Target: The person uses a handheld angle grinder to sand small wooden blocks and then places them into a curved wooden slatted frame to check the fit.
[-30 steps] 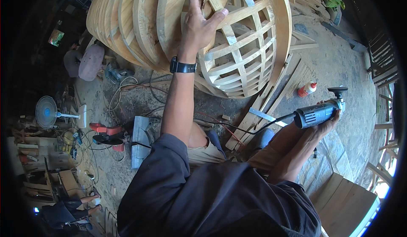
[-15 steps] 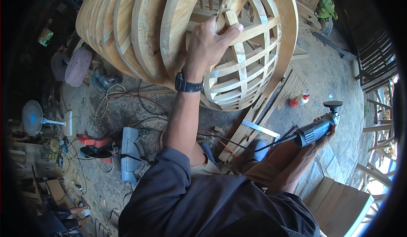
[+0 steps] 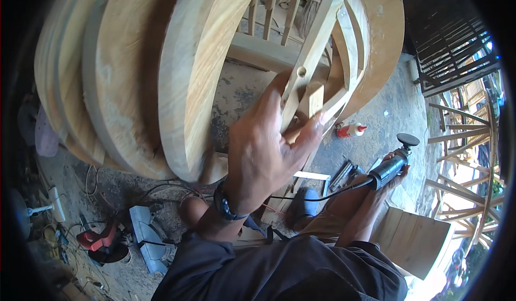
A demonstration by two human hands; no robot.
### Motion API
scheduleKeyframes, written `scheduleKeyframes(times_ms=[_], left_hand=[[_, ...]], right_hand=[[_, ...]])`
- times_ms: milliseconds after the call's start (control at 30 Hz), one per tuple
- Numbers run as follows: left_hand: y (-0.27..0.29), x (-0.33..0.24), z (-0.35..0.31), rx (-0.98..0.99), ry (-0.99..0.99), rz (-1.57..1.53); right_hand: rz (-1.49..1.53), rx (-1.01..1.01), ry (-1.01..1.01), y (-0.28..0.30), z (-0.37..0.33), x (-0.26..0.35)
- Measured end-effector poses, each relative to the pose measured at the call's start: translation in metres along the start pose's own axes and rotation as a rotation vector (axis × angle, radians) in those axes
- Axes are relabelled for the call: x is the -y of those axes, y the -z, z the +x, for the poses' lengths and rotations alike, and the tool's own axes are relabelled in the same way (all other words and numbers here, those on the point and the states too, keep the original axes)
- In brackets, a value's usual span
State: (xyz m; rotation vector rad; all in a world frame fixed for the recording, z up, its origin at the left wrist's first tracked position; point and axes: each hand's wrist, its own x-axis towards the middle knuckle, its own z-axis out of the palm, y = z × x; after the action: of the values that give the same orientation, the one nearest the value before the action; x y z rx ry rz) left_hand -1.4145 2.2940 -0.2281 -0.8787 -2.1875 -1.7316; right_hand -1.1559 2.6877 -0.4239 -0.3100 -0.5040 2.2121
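A large rounded frame of curved wooden ribs (image 3: 204,75) fills the upper left and centre. Beside the ribs, a pale wooden slat (image 3: 317,37) with a round hole runs up the lattice end. My left hand (image 3: 260,147), wearing a dark wristwatch, is closed around the lower part of that slat. The thumb lies next to the sawn end of a short wooden piece (image 3: 312,99); the other fingers are mostly hidden behind the wood. Low on the right, my right hand (image 3: 399,176) grips an angle grinder (image 3: 388,171), its round dark pad (image 3: 408,139) facing up, clear of the wood.
A white and red glue bottle (image 3: 351,131) stands on the floor beyond the frame. A black cord (image 3: 333,194) trails from the grinder across my legs. At lower right sits a wooden block-like seat (image 3: 414,234). Red-and-black and blue-grey tools (image 3: 148,236) lie lower left among cables.
My view has come closer to the frame, which looks larger and shifted. The left hand keeps its hold at the slat; the grinder stays in the right hand, slightly lower in view.
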Motion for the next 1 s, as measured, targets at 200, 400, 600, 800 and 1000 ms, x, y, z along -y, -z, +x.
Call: scheduleKeyframes(times_ms=[200, 400, 600, 800, 1000], left_hand=[[0.004, 0.0, 0.003, 0.029, -0.036, -0.033], [0.003, 0.008, -0.003, 0.075, -0.023, -0.127], [0.011, 0.003, 0.0, 0.142, 0.049, -0.142], [0.013, -0.005, -0.001, 0.16, 0.065, -0.149], [0.003, -0.003, -0.002, 0.133, 0.108, -0.175]], right_hand=[[0.111, 0.04, -0.065, 0.01, 0.01, 0.005], [0.045, 0.005, 0.042, 0.041, 0.026, 0.007], [0.116, 0.05, 0.032, 0.031, 0.038, -0.013], [0.139, 0.034, 0.055, 0.039, 0.045, -0.025], [0.112, -0.019, 0.029, 0.035, 0.039, -0.023]])
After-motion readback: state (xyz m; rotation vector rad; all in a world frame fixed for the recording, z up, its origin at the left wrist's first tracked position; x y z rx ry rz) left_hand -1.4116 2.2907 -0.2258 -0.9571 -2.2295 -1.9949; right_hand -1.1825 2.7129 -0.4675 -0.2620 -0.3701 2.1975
